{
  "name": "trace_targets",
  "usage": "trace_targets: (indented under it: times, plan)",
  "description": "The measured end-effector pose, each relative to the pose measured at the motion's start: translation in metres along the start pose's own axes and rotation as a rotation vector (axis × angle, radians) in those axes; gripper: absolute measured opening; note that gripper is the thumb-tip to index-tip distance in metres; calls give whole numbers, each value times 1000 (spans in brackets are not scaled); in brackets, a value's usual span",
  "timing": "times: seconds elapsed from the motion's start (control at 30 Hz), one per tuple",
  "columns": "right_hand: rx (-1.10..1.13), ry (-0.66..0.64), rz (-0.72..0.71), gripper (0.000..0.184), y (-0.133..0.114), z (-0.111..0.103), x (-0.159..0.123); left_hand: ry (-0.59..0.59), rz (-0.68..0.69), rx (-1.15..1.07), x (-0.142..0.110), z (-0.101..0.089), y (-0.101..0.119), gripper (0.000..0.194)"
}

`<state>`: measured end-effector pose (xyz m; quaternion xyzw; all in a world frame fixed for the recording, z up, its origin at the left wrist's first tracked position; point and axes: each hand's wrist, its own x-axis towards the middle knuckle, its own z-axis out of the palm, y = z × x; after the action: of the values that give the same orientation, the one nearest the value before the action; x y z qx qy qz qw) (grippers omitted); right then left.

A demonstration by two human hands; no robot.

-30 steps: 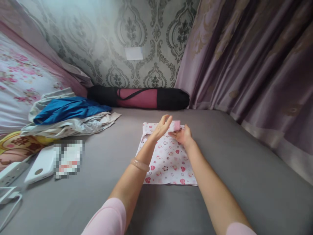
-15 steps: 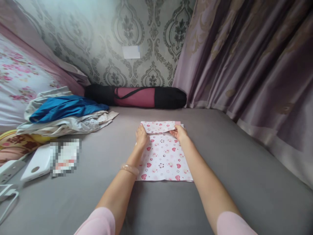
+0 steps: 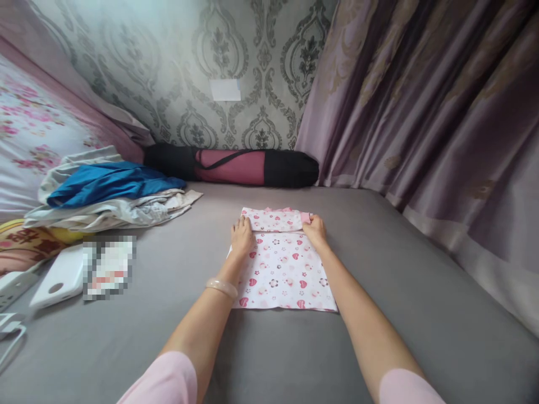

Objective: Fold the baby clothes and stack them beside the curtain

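Head view, hands and cloth near the middle. I have a white heart-and-flower printed garment lying on the grey sheet, its hem on the near side and a folded band along its far side. Pink trim shows past the band's far edge; a pink cuff sits at its right end.

Left hand: fingers close together, laid over the band's left end. Thumb hidden, so I cannot tell whether it grips or only presses. A pale bangle is on that wrist. Right hand: fingers narrowed, holding the band's right end by the cuff.

Step in hand, my judgement: the doubled far part is being held and squared from both ends. From this pose, I judge that moving the band calls for both ends to travel level, with the cuff kept tucked and the layer beneath flat. A looser hold at the left could let the band skew.

Surroundings: a black-and-maroon roll bag lies far, along the patterned wall. To the left, a blue cloth lies on pale, rumpled fabric. Nearer on the left are a white slab-shaped device and a pixelated packet, with a white socket strip at the edge.
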<state>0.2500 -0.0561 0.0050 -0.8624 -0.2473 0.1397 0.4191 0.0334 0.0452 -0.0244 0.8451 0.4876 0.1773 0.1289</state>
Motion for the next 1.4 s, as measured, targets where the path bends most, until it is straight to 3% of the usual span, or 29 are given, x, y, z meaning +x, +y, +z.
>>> trace_targets:
  times: [0.13, 0.23, 0.3, 0.37, 0.5, 0.6, 0.73, 0.9, 1.07, 1.4]
  plan:
    - [-327, -38, -69, 34, -6, -5, -10, -71, -54, -146, 11, -3, -5, 58]
    - [-466, -10, -101, 40, -14, -6, -14, -145, -91, -255, 27, -17, -17, 58]
    - [-535, 31, -200, 43, -20, -1, -16, -140, -92, -263, 37, -28, -26, 57]
    - [-568, 15, -361, 44, -28, 10, -19, -98, -80, -249, 45, -36, -29, 55]
    - [-576, -206, -719, 50, -46, 53, -31, -45, 37, -196, 51, -31, -15, 50]
    - [-607, -351, -813, 54, -55, 84, -40, -50, 137, -156, 52, -15, -1, 44]
    - [-633, -455, -809, 59, -53, 100, -43, -55, 179, -113, 51, 3, -1, 38]
    - [-637, -476, -823, 61, -46, 94, -38, -62, 177, -11, 50, 16, -13, 48]
    - [-652, -460, -761, 63, -39, 88, -34, -52, 169, 115, 46, 19, -12, 57]
    - [-748, -317, -564, 66, -8, 51, -18, -75, 112, 70, 49, 19, -9, 63]
